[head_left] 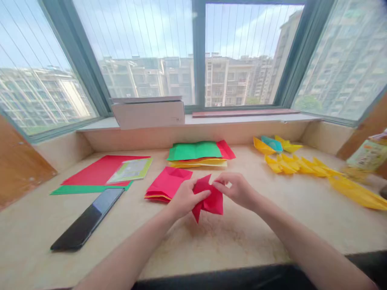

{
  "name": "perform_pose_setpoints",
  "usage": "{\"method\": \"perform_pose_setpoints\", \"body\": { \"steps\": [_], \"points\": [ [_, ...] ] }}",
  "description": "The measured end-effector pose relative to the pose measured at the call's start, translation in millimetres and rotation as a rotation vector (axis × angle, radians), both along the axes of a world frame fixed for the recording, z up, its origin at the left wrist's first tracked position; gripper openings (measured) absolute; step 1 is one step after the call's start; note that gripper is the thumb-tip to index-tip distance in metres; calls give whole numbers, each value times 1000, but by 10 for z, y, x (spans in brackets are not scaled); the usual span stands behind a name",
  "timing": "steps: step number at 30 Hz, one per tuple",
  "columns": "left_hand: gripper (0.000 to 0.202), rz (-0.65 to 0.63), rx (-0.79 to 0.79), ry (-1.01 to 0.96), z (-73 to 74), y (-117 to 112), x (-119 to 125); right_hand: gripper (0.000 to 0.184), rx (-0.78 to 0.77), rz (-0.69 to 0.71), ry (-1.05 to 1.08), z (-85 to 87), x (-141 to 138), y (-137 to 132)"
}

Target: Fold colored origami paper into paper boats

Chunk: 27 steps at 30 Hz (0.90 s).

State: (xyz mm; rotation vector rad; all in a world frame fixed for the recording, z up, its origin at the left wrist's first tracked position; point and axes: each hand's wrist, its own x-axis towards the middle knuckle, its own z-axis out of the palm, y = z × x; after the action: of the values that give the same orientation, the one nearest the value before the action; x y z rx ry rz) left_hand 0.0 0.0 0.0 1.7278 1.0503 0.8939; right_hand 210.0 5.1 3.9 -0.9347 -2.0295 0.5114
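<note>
A partly folded sheet of red paper [215,201] is held above the sill between my two hands. My left hand [188,197] grips it from the left, thumb on top and fingers behind. At its upper right edge my right hand [236,187] pinches the paper between thumb and fingertips. Pointed flaps stick up at the top and down at the lower left. Just left of my left hand lies a stack of folded red paper [167,183], with a yellow edge showing. Behind it sits a pile topped with green paper [196,150], with red and yellow sheets visible.
A black phone [87,219] lies at left, near red sheets [93,171] and a clear packet [130,170]. Folded yellow paper boats [290,163] line the right, with a blue one [272,143] behind. A bottle [367,155] stands far right; a white box [148,114] rests by the window.
</note>
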Motion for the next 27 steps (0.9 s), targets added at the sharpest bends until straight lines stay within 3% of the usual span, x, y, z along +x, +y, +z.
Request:
{"method": "perform_pose_setpoints", "body": {
  "steps": [8,14,18,27],
  "points": [
    [26,-91,-108,-71,14,-42,31,25,-76,-71,74,-4,-78,-45],
    [37,25,-311,-379,40,-18,37,49,-303,-40,375,-53,-158,4],
    [39,48,-342,-504,25,7,44,47,-434,36,430,-80,-211,20],
    [36,-2,-290,-443,29,-39,70,41,-582,146,471,-99,-223,9]
  ]
}}
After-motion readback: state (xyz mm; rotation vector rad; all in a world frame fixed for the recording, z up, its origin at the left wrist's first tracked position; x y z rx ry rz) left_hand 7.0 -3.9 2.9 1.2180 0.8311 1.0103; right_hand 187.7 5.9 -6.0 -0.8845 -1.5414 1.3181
